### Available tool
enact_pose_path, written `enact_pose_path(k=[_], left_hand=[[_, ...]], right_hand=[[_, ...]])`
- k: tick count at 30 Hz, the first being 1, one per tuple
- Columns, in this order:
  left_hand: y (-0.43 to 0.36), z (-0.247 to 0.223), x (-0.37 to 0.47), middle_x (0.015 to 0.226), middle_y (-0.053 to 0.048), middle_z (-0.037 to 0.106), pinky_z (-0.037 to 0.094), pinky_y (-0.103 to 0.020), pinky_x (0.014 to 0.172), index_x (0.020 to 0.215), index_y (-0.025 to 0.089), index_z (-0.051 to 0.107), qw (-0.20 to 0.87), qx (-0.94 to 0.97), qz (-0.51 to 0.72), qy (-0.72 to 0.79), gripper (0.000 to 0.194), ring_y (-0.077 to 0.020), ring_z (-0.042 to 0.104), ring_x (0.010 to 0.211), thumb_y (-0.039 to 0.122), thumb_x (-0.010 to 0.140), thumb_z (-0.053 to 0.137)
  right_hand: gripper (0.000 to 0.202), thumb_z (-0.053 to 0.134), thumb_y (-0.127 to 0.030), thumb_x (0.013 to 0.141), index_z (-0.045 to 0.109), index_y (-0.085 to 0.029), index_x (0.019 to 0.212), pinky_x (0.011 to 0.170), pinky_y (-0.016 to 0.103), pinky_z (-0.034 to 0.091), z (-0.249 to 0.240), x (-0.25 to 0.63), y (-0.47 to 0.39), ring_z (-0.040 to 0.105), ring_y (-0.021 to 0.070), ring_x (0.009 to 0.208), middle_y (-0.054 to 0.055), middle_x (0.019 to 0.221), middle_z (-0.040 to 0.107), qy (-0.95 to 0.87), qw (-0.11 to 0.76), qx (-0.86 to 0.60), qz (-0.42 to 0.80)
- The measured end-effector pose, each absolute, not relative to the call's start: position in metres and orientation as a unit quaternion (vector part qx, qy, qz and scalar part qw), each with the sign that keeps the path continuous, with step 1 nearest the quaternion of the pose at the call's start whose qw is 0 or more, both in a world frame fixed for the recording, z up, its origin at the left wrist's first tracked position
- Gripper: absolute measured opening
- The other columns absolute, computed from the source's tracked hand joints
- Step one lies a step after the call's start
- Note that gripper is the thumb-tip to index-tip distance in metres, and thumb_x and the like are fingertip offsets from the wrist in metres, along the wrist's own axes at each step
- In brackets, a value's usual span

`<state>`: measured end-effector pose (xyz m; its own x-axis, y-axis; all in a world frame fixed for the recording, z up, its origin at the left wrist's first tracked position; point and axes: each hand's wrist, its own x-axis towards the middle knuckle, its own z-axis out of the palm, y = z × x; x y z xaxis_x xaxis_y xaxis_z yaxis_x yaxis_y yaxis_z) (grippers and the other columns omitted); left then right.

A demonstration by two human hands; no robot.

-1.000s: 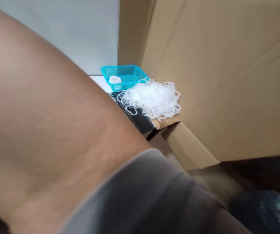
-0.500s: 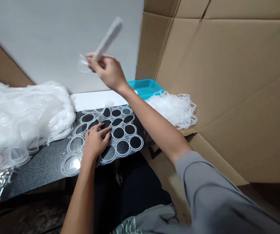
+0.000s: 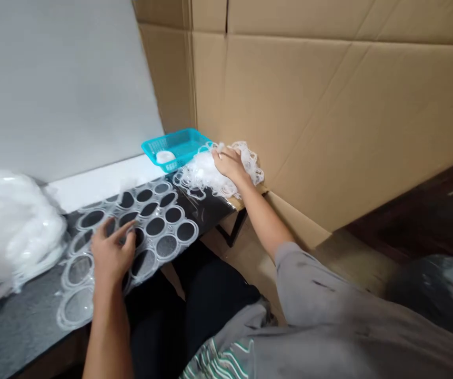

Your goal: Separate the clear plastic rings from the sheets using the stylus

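Note:
My left hand [image 3: 112, 247] rests on a clear plastic sheet of joined rings [image 3: 167, 246], its fingers spread and apart. Dark round openings show through the sheet on the dark table. Out to the right, my right hand [image 3: 229, 162] is on top of a pile of white, translucent stringy plastic scraps [image 3: 206, 172]. Its fingers curl inward there, and what lies in them is hidden among the scraps. A small upright translucent flap [image 3: 127, 197] stands at the sheet's far side.
A blue basket [image 3: 153, 149] with a round white stack [image 3: 165, 156] inside stands behind the scraps. At the left lies a large heap of translucent plastic [image 3: 17, 226]. Cardboard [image 3: 281, 105] walls off the right side, and a grey panel [image 3: 60, 79] rises behind the table.
My right hand has swung from high over the table, where it held a white stick and a clear round piece, down to the scrap pile. The view has turned right; my left hand stays on the sheet.

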<state>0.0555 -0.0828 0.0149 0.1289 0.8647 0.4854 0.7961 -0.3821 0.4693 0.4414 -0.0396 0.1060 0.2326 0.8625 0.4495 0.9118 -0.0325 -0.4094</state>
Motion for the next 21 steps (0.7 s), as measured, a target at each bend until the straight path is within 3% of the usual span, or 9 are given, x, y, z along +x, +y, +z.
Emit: enact_pose_path(k=[4, 7, 8, 11, 13, 15, 21], left_hand=[[-0.100, 0.027, 0.051, 0.134, -0.012, 0.063, 0.048, -0.046, 0.114, 0.106, 0.020, 0.078, 0.013, 0.678, 0.468, 0.566, 0.032, -0.0291, 0.059, 0.131, 0.039, 0.097, 0.053], [-0.107, 0.029, 0.038, 0.121, -0.011, 0.067, 0.052, -0.045, 0.110, 0.102, 0.021, 0.078, -0.016, 0.622, 0.511, 0.593, 0.034, -0.0266, 0.066, 0.118, 0.042, 0.098, 0.051], [-0.110, 0.027, 0.030, 0.119, -0.012, 0.068, 0.053, -0.046, 0.109, 0.105, 0.020, 0.078, -0.016, 0.621, 0.493, 0.609, 0.036, -0.0273, 0.067, 0.117, 0.044, 0.097, 0.051], [-0.123, 0.014, 0.005, 0.135, -0.016, 0.068, 0.051, -0.052, 0.112, 0.123, 0.019, 0.076, -0.007, 0.649, 0.353, 0.674, 0.048, -0.0334, 0.065, 0.128, 0.050, 0.095, 0.050], [-0.136, 0.004, -0.004, 0.152, -0.015, 0.061, 0.042, -0.057, 0.120, 0.138, 0.021, 0.070, -0.009, 0.682, 0.248, 0.688, 0.054, -0.0354, 0.054, 0.144, 0.049, 0.096, 0.048], [-0.150, -0.004, -0.006, 0.161, -0.012, 0.053, 0.033, -0.058, 0.126, 0.148, 0.024, 0.063, -0.022, 0.694, 0.181, 0.696, 0.058, -0.0342, 0.042, 0.154, 0.046, 0.097, 0.047], [-0.197, -0.017, 0.008, 0.169, -0.006, 0.041, 0.031, -0.062, 0.126, 0.156, 0.029, 0.054, -0.032, 0.671, 0.132, 0.729, 0.067, -0.0366, 0.033, 0.159, 0.054, 0.095, 0.047]], right_hand=[[0.044, 0.038, -0.042, 0.111, 0.076, -0.021, 0.119, 0.112, 0.043, 0.049, 0.094, 0.399, -0.069, 0.067, 0.0269, 0.124, 0.011, 0.120, 0.075, -0.670, 0.445, -0.594, 0.023], [0.039, 0.044, -0.040, 0.109, 0.075, -0.026, 0.127, 0.090, 0.042, 0.060, 0.057, 0.359, -0.088, 0.075, 0.0264, 0.095, 0.007, 0.095, 0.079, -0.751, 0.393, -0.494, 0.195], [0.034, 0.049, -0.038, 0.106, 0.076, -0.029, 0.125, 0.089, 0.044, 0.061, 0.043, 0.347, -0.094, 0.076, 0.0275, 0.091, 0.007, 0.094, 0.079, -0.771, 0.366, -0.474, 0.215], [0.028, 0.056, -0.037, 0.103, 0.076, -0.040, 0.121, 0.102, 0.053, 0.057, 0.009, 0.320, -0.111, 0.074, 0.0311, 0.112, 0.005, 0.117, 0.079, -0.784, 0.363, -0.446, 0.232], [0.024, 0.067, -0.040, 0.096, 0.076, -0.048, 0.117, 0.105, 0.058, 0.055, -0.001, 0.312, -0.121, 0.070, 0.0360, 0.122, 0.002, 0.126, 0.077, -0.791, 0.354, -0.443, 0.230], [0.028, 0.069, -0.039, 0.093, 0.073, -0.053, 0.117, 0.097, 0.057, 0.057, -0.003, 0.311, -0.131, 0.071, 0.0369, 0.118, 0.002, 0.123, 0.076, -0.793, 0.346, -0.448, 0.225], [0.015, 0.059, -0.032, 0.100, 0.074, -0.033, 0.095, 0.079, 0.046, 0.058, 0.003, 0.325, -0.152, 0.071, 0.0281, 0.087, 0.005, 0.092, 0.073, -0.817, 0.308, -0.444, 0.200]])
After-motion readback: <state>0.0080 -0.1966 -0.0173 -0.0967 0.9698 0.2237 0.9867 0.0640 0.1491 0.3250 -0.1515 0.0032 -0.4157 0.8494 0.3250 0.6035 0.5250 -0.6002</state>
